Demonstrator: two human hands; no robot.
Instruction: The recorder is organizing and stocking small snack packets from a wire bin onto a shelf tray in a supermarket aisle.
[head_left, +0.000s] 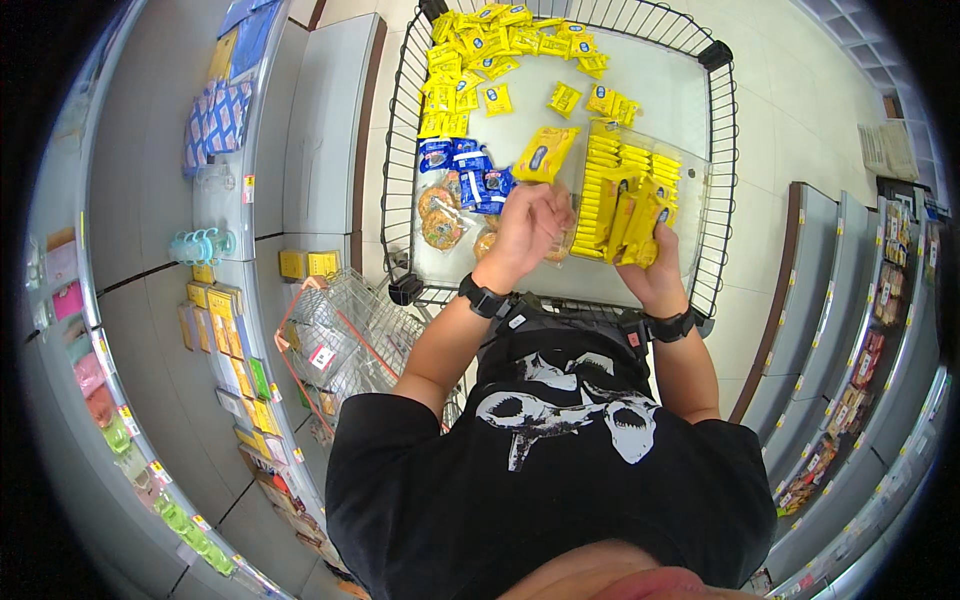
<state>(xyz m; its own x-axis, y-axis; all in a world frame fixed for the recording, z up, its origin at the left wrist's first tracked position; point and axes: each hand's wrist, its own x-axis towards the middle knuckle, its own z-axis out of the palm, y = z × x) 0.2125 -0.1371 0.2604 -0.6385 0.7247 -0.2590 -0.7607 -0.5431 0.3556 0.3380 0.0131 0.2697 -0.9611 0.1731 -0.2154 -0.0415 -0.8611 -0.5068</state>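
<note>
My left hand (531, 225) is at the lower edge of a yellow snack packet (546, 154), its fingers curled and slightly blurred. The packet appears pinched there, raised above the white cart base. My right hand (651, 274) grips a bunch of several yellow packets (634, 221) fanned side by side. These hang over a clear plastic box (694, 176) packed with rows of similar yellow packets (598, 199). Left of my left hand lie blue snack packets (474, 187) and round cookies in clear wrappers (441, 217), some partly hidden by the hand.
A black wire cart rim (390, 165) surrounds the goods. Loose yellow packets (487, 41) heap at its far left, with a few (611, 103) above the box. A wire shopping basket (352, 315) stands left of me. Stocked shelves (247, 315) line the left, more shelves (817, 300) the right.
</note>
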